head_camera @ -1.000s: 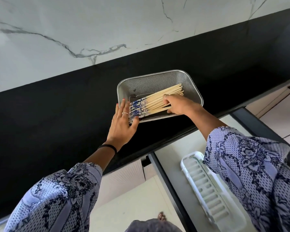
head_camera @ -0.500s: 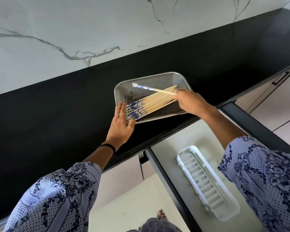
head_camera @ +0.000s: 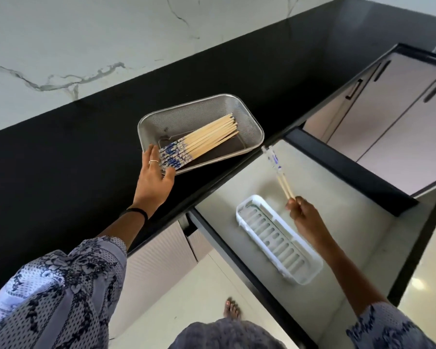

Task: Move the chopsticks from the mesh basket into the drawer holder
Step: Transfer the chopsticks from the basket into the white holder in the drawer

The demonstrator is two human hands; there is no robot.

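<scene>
Two chopsticks point(head_camera: 278, 175), item one: we hold this pair in our right hand point(head_camera: 303, 213), pinched at the plain wooden ends between curled fingers and thumb. Their blue-and-white patterned ends point up and away from us, blurred, and stand above the open drawer point(head_camera: 337, 197). The pair rises from the top of the grip, and all of its length beyond the fingers is free in the air, touching nothing else.

Item two: remaining chopsticks point(head_camera: 199, 144), one bundle, lying side by side in the mesh basket point(head_camera: 249, 117). Patterned ends lie toward our left hand, plain ends toward the far right corner of the basket. We cannot count them exactly.

Item three: our left hand point(head_camera: 154, 175), fingers straight and together, laid flat against the near left corner of the basket, fingertips beside the patterned ends. It grips nothing. One ring point(head_camera: 153, 161) on a finger, one dark band point(head_camera: 137, 212) at the wrist.

Item four: drawer holder point(head_camera: 277, 238), white, slotted, lying on the drawer floor just below and to the left of our right hand. We see no chopstick in it. The held pair is above its far end, apart from it.

Item five: black countertop point(head_camera: 73, 147), carrying the basket near its front edge, with a marbled white wall point(head_camera: 61, 46) behind.

Item six: patterned sleeves point(head_camera: 61, 293) on both arms; one bare foot point(head_camera: 232, 311) on the pale floor below.
</scene>
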